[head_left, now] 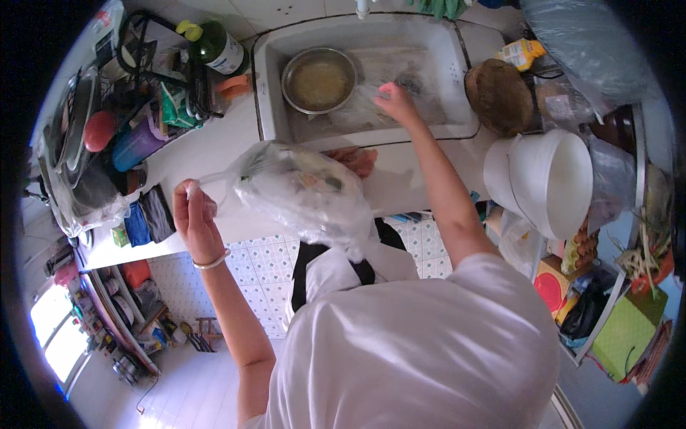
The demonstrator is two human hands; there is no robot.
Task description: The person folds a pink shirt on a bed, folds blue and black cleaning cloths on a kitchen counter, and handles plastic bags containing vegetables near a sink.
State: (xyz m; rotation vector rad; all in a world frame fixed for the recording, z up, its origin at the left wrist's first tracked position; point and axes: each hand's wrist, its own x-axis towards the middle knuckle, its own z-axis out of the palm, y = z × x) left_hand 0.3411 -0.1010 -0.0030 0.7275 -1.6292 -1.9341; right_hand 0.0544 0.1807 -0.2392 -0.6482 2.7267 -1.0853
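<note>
My left hand (197,217) pinches the gathered edge of a clear plastic bag (300,193), stretched out to the left. The bag bulges in front of me over the counter's front edge, with pale and some green and orange contents that I cannot make out. Over the sink (364,128), my right hand (396,103) has its thumb and fingers close together; thin clear film seems to trail from them, but the grip is unclear. A round metal bowl (319,80) with yellowish liquid sits at the left in the sink. Behind the bag lies a reddish-brown cloth (356,161).
A green bottle (220,48) and an orange object (234,87) stand left of the sink. Farther left is a crowded rack with a purple-blue cup (140,142). To the right are a round brown board (499,96) and a white bucket (541,182).
</note>
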